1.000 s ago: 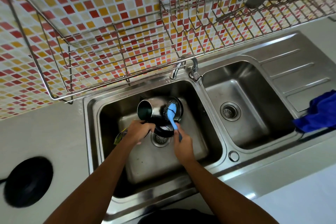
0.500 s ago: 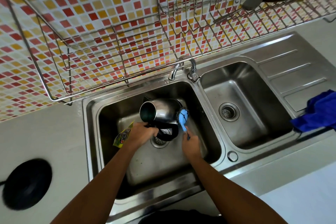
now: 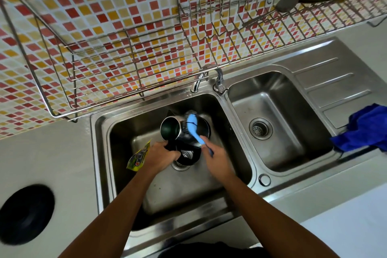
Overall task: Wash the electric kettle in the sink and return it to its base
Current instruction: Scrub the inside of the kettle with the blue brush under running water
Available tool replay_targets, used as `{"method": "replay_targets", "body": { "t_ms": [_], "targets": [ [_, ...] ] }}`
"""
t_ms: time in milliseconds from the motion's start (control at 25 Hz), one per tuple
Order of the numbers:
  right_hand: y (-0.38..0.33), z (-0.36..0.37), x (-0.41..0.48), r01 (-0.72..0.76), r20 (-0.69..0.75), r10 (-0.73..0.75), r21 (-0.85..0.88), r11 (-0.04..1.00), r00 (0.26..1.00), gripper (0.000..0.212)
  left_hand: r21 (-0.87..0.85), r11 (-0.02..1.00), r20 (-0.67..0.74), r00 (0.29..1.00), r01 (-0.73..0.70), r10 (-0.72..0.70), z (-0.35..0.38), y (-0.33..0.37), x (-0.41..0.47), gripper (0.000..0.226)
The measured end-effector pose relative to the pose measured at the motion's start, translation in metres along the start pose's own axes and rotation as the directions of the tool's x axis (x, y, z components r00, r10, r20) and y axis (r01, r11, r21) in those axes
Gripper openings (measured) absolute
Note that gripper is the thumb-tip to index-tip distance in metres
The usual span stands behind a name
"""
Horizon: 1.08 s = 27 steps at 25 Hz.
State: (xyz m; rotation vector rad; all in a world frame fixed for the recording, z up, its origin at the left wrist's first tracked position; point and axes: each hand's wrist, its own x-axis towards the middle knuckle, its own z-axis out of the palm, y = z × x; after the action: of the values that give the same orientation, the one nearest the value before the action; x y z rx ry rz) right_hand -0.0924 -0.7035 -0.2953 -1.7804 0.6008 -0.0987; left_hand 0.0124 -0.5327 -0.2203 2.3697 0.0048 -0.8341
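The steel electric kettle [image 3: 178, 131] lies tilted on its side in the left sink basin [image 3: 125, 174], its open mouth facing left and up. My left hand [image 3: 161, 156] grips its black handle. My right hand [image 3: 216, 161] holds a light blue scrubbing brush [image 3: 193, 126], whose bristle head rests on top of the kettle body. The round black kettle base [image 3: 26, 213] sits on the grey counter at the far left, apart from the sink.
A yellow sachet [image 3: 139, 156] lies in the left basin by my left wrist. The tap [image 3: 206, 77] stands behind the two basins. The right basin [image 3: 278, 123] holds nothing. A blue cloth [image 3: 364, 130] lies on the drainboard. Wire racks [image 3: 129, 63] hang above.
The brush head went from the kettle's right end up onto its body. The kettle shifted slightly under my left hand's grip.
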Motion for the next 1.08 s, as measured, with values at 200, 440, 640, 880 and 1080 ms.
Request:
{"method": "replay_targets", "body": {
  "t_ms": [200,440,640,880,1080],
  "targets": [
    [0.002,-0.01,0.02,-0.161,-0.163,0.144,-0.09,0.983,0.976,0.032,0.127,0.99,0.011,0.998,-0.062,0.061,0.003,-0.003,-0.002,0.029],
    [-0.006,-0.022,0.027,-0.027,-0.026,0.026,-0.021,0.999,0.999,0.033,0.22,0.966,0.035,0.991,-0.134,0.129,0.004,-0.004,-0.001,0.038],
    [0.006,-0.034,0.036,-0.275,-0.157,0.249,-0.173,0.946,0.956,0.034,0.372,0.907,0.09,0.981,-0.195,0.174,0.001,-0.007,-0.002,0.062],
    [-0.004,-0.029,0.043,-0.113,-0.046,0.109,-0.082,0.99,0.993,0.033,0.501,0.826,0.15,0.966,-0.257,0.21,-0.005,-0.016,0.005,0.077],
    [0.0,-0.037,0.053,-0.257,-0.074,0.249,-0.142,0.956,0.966,0.036,0.621,0.714,0.199,0.946,-0.324,0.256,0.0,-0.02,0.001,0.087]
  ]
}}
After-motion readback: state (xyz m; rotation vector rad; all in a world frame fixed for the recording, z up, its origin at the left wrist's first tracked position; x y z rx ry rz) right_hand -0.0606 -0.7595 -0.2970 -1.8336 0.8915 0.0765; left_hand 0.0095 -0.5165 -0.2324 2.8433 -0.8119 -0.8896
